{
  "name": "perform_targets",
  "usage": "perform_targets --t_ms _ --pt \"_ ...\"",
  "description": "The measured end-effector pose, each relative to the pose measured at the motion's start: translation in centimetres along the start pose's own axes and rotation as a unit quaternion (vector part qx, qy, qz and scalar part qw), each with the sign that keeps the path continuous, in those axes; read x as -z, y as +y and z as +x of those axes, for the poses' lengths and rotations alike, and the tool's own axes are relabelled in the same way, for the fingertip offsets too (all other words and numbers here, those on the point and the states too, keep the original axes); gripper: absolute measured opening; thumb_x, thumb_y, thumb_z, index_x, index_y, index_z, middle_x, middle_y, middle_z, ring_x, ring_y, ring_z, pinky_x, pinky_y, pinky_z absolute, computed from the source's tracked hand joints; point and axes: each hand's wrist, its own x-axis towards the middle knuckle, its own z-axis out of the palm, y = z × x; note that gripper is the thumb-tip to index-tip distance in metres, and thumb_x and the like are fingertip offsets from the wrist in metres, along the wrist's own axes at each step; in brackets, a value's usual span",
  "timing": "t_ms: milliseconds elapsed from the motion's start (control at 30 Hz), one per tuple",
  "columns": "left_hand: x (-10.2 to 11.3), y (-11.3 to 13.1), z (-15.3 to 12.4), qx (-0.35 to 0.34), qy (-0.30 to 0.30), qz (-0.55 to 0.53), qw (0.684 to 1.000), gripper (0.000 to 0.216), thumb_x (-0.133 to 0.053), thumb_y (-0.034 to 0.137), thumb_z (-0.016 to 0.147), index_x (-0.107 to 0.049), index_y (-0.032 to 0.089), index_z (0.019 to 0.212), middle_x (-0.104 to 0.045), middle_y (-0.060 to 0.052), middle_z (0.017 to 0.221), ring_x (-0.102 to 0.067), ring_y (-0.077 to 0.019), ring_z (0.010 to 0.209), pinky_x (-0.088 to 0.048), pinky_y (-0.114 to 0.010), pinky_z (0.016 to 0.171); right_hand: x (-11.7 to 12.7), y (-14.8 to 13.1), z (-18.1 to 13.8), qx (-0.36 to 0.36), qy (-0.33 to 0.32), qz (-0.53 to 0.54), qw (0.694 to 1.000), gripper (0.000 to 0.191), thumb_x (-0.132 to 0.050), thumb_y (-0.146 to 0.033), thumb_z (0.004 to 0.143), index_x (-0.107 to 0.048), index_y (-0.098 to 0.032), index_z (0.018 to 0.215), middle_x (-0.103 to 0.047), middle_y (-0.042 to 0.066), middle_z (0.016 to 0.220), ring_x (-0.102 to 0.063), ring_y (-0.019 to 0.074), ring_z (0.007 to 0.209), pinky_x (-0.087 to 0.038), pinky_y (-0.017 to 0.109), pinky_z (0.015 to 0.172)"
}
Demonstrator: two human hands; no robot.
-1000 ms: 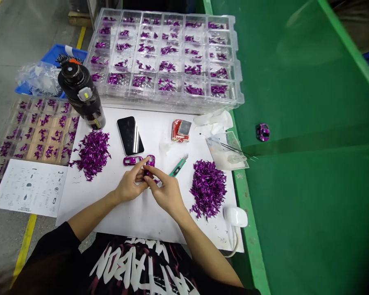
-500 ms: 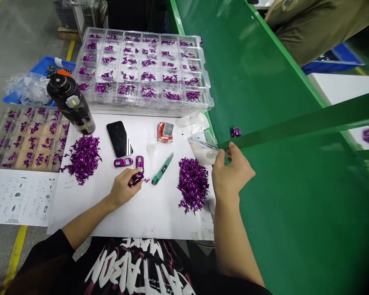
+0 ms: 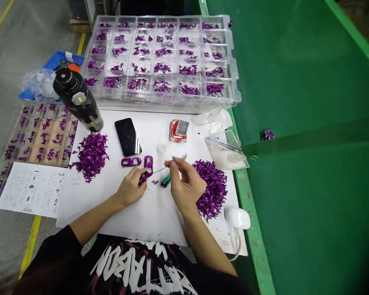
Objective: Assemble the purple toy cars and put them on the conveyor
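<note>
My left hand point(image 3: 132, 189) rests on the white work sheet point(image 3: 141, 213), fingers closed on a small purple car-shaped part point(image 3: 144, 177). My right hand point(image 3: 186, 182) pinches a thin metal pick point(image 3: 160, 169) whose tip points toward that part. Two more purple car parts point(image 3: 131, 161) lie just above my left hand. A green-handled utility knife point(image 3: 169, 177) lies partly under my right hand. Piles of purple slivers sit to the left point(image 3: 92, 153) and right point(image 3: 213, 186) of my hands.
A clear compartment tray point(image 3: 162, 61) of purple pieces stands at the back. A black bottle point(image 3: 78, 100), a phone point(image 3: 128, 137), a red packet point(image 3: 178, 131), a plastic bag with picks point(image 3: 227, 150) and a white mouse-like object point(image 3: 238, 217) lie around. A green conveyor point(image 3: 310, 164) carries one purple part point(image 3: 267, 135).
My right hand came back from the plastic bag at the conveyor edge, now holding a thin pick near the part in my left hand. The camera view swung back left.
</note>
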Motion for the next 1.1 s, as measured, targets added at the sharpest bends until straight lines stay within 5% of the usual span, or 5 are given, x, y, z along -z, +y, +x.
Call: perform_targets --t_ms 533,767,1100 --pt "0.3 0.4 0.3 0.0 -0.002 0.007 1.0 0.033 -0.058 0.016 0.087 -0.067 0.02 0.119 -0.067 -0.01 0.095 -0.067 -0.0244 0.085 -0.058 -0.037 0.08 -0.7 1.5 -1.2 -0.055 -0.057 -0.023 0.997 0.022 -0.065 -0.037 0.094 -0.07 -0.02 0.105 -0.079 0.006 0.087 -0.077 0.021 0.078 -0.065 0.038 0.078" --pt "0.6 1.0 0.4 0.022 0.008 -0.01 1.0 0.033 -0.071 0.03 0.083 -0.07 0.015 0.112 -0.073 -0.009 0.087 -0.066 -0.0194 0.068 -0.057 -0.032 0.069 -0.8 0.2 -1.4 0.027 0.06 0.001 0.998 0.018 -0.065 -0.025 0.095 -0.068 -0.019 0.111 -0.078 0.004 0.085 -0.077 0.0191 0.073 -0.065 0.034 0.069" --pt "0.5 1.0 0.3 0.04 0.002 -0.021 0.999 0.032 -0.072 0.031 0.082 -0.07 0.014 0.11 -0.072 -0.005 0.078 -0.061 -0.0152 0.06 -0.055 -0.029 0.064 -1.4 1.1 -2.3 0.118 -0.002 -0.072 0.99 0.018 -0.065 -0.019 0.093 -0.068 -0.023 0.111 -0.079 0.002 0.09 -0.077 0.0182 0.074 -0.065 0.03 0.068"
